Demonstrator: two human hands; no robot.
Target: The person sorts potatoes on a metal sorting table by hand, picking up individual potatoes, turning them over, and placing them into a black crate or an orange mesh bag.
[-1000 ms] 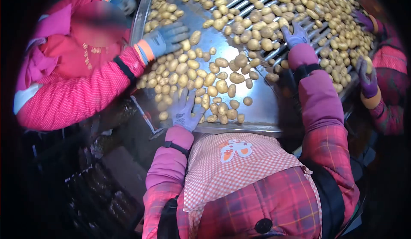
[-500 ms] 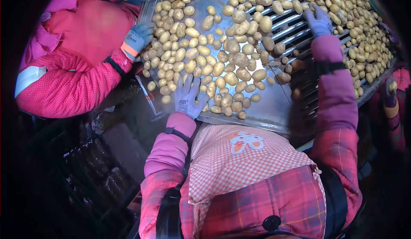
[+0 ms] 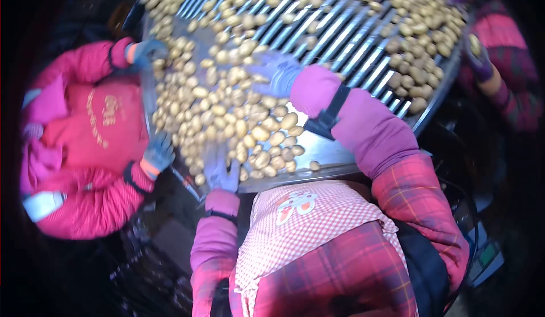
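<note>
Many yellow-brown potatoes (image 3: 227, 118) are spread over a metal tray (image 3: 326, 152) in front of me. My left hand (image 3: 220, 168), in a purple-grey glove, rests at the tray's near-left edge with its fingers apart against the closest potatoes. Farther up, my right hand (image 3: 276, 74), gloved alike, reaches leftward over the potatoes beside the slatted metal bars (image 3: 346, 42). Its fingers look stretched out, though motion blurs them. I see no potato gripped in either hand.
At the left edge stands a person in a red apron (image 3: 105, 127), gloved hands by the tray's rim. On the right, another person's gloved hand (image 3: 480, 61) holds a potato. More potatoes (image 3: 417, 56) lie along the far-right side of the bars.
My right hand has swung from the bars on the right leftward to the potatoes on the tray. The view has shifted, showing more bars. My left hand stays by the near-left edge.
</note>
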